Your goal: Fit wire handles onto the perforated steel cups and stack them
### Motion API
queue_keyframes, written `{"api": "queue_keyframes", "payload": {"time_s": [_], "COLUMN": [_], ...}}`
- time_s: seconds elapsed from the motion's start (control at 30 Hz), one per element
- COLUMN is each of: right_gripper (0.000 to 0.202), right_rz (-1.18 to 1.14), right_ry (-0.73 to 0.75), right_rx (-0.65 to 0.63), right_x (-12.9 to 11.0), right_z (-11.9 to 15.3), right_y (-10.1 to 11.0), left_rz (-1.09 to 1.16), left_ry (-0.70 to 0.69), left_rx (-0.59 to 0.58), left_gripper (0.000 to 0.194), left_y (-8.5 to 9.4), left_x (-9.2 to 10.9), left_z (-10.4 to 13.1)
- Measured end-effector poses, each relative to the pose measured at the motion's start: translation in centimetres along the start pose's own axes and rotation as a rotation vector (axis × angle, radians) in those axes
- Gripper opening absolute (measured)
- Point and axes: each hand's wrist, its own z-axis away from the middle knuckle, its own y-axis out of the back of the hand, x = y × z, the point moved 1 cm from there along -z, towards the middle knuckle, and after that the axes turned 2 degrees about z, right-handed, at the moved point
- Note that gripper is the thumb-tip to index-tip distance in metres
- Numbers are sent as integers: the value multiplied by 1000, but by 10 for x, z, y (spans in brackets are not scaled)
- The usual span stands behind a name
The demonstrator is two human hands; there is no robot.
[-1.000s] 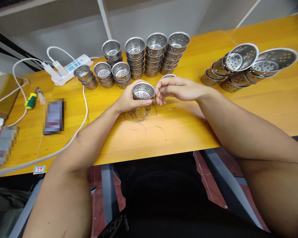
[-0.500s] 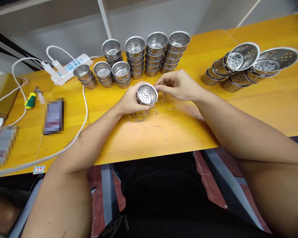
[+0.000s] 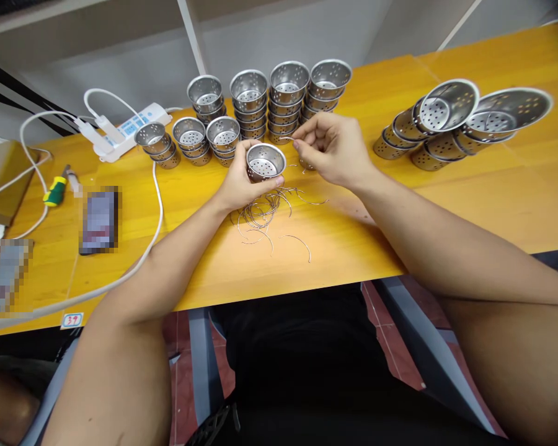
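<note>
My left hand [image 3: 242, 181] is wrapped round a perforated metal cup [image 3: 266, 162], its mouth tilted up toward me. To the right of the cup, my right hand [image 3: 329, 145] pinches a thin curved wire [image 3: 286, 138] between thumb and fingertips. The wire's free end points left, above the cup's rim and apart from it as far as I can see. Below my hands a tangle of curved wires [image 3: 260, 214] lies on the yellow table [image 3: 353, 248], with one loose wire [image 3: 302, 240] nearer the front edge.
Stacks of perforated cups [image 3: 248, 93] stand at the back, with more leaning stacks [image 3: 446, 118] to the right. A white power strip [image 3: 132, 130] with cables, a green-yellow screwdriver [image 3: 56, 191] and a blurred phone [image 3: 99, 221] are at left. A white cable [image 3: 159, 204] runs beside my left forearm.
The cup in my left hand has shifted slightly left and up. My right hand has drawn away from the cup's rim and lifted, and the wire in its fingers now shows clearly.
</note>
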Motion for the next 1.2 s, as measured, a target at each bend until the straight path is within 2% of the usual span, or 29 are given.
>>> {"api": "queue_keyframes", "payload": {"time_s": [0.17,0.3,0.47,0.7,0.8,0.9,1.03,1.2], "right_gripper": [53,49,39,26,24,31,54,72], "right_rz": [97,112,12,90,10,-163,-285,-369], "right_ry": [-62,-87,-98,-94,-91,-89,-96,-77], "right_rx": [0,-5,-25,19,-9,-111,-237,-245], "right_x": [-17,-14,-10,-21,-24,-29,-36,-32], "right_z": [6,5,5,7,5,4,5,4], "right_y": [-21,-27,-30,-38,-39,-35,-25,-25], "left_rz": [36,32,30,-39,-18,24,102,147], "left_ry": [3,43,66,-27,-27,15,57,56], "left_rx": [-25,-54,-98,-42,-46,-67,-88,-100], "left_gripper": [126,134,139,125,116,107,97,111], "left_y": [-4,-6,-6,-9,-8,-5,-1,-1], "left_x": [8,17,19,16,22,29,35,39], "left_z": [1,1,0,3,3,3,1,-1]}}
